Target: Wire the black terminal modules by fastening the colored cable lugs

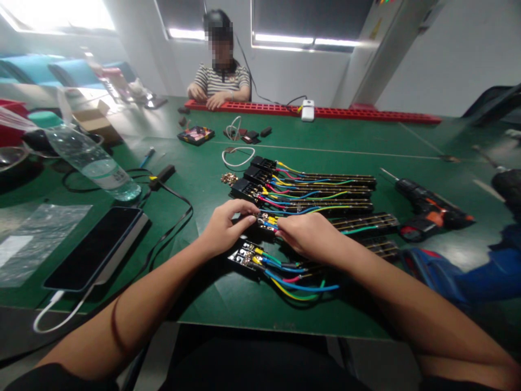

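Several black strips (345,190) with long brass-coloured bars lie side by side, each ending in a black terminal block (243,189) with coloured wires. At the block (266,221) of the strip between my hands, my left hand (228,225) has thumb and forefinger pinched together; whatever is between them is too small to make out. Closed just right of it, my right hand (311,233) grips the wires near their yellow lugs, its fingertips partly hidden. Nearest me, another block (244,255) has loose blue, yellow and green wires (301,293) fanning out to the right.
Small brass screws (229,178) lie in a pile beyond my left hand. At right are a power drill (427,212) and a blue tool (439,271). A phone (95,247), cables and a tilted-looking bottle (93,160) stand left. A person (223,81) sits across the table.
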Demonstrator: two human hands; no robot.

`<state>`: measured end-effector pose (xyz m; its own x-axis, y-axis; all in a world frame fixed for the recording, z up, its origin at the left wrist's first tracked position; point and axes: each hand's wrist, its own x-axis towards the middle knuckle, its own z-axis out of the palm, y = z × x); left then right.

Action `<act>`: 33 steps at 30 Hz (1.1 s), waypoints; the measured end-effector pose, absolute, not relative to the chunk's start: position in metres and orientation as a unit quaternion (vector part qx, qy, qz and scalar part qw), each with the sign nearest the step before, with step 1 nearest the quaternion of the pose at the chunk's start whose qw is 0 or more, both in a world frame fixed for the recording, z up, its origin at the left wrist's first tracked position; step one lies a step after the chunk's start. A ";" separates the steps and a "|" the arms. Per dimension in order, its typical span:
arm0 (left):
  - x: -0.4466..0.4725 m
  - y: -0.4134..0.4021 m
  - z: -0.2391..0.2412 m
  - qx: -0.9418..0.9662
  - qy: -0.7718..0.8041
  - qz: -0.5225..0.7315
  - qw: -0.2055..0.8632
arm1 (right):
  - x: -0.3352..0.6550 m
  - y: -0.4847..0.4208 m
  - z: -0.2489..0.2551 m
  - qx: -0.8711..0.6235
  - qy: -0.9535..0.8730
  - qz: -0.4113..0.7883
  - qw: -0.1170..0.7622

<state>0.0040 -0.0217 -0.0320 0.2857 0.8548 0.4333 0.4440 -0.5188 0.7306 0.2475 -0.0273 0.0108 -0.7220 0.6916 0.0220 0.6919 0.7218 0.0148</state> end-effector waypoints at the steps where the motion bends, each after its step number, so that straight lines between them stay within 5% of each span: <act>1: 0.004 -0.022 -0.032 0.765 0.425 0.418 0.245 | 0.247 -0.027 0.011 -0.373 -0.928 -0.010 0.008; 33: 0.004 -0.025 -0.027 0.794 0.426 0.385 0.200 | 0.249 -0.025 0.010 -0.380 -0.925 -0.015 0.016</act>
